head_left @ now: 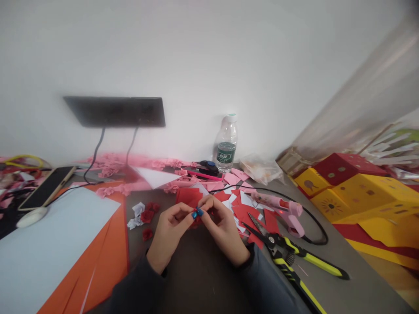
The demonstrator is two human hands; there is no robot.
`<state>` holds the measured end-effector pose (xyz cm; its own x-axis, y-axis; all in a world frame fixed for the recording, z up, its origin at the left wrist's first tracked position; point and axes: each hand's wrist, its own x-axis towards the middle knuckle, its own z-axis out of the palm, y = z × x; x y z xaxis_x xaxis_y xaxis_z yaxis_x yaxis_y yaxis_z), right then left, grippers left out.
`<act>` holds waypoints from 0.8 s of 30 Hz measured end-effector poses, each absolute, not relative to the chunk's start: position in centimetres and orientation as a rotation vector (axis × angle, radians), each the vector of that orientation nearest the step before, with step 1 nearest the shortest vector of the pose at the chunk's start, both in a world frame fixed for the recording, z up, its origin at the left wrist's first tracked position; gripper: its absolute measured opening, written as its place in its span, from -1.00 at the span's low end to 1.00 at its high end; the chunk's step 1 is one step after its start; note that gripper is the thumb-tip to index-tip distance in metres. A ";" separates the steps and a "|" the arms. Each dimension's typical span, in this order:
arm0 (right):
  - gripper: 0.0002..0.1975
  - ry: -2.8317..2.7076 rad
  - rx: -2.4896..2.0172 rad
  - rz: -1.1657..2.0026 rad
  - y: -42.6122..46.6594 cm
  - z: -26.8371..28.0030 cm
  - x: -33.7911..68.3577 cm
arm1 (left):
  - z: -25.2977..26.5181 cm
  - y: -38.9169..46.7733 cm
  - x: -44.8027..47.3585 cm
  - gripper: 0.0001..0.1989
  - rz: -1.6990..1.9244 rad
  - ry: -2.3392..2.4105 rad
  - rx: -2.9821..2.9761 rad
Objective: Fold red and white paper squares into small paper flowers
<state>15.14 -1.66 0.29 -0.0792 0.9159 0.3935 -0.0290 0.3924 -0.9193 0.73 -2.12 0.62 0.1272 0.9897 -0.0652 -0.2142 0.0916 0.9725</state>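
Observation:
My left hand (pixel 172 231) and my right hand (pixel 221 229) meet over the middle of the table, thumbs side by side. Between their pinched fingertips is a small piece of red paper (pixel 197 222), mostly hidden by the fingers. Beyond them lies a stack of red paper squares (pixel 188 195). Left of my left hand rest red paper flowers (pixel 148 214) and white paper flowers (pixel 136 213). To the right of my right hand red and white paper scraps (pixel 240 207) are spread about, with yellow-and-black shears (pixel 278 244) lying open beside them.
A pink glue gun (pixel 281 211) with a black cord lies at the right. Behind stand a water bottle (pixel 226 146) and pink paper flowers (pixel 157 163). Large white and orange sheets (pixel 108 240), plus a phone (pixel 47 187), occupy the left. Yellow and red boxes (pixel 353 192) stand far right.

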 end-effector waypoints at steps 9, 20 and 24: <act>-0.82 -1.489 -0.925 1.104 -1.1 0.4 16.1 | 0.8 -1.9 0.4 -0.81 1.009 1.038 1.085; -0.68 -1.390 -0.953 1.192 -1.4 0.7 16.0 | 0.8 -2.4 0.6 -0.90 0.968 0.974 1.012; -0.66 -1.324 -0.956 1.255 -1.2 0.4 15.8 | 0.8 -2.4 0.7 -0.87 0.994 0.975 0.972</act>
<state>15.80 -1.21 0.36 -0.1527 0.9765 0.1520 -0.0991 0.1379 -0.9855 0.69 -2.35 0.80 0.2423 0.9510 -0.1921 -0.2097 0.2447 0.9467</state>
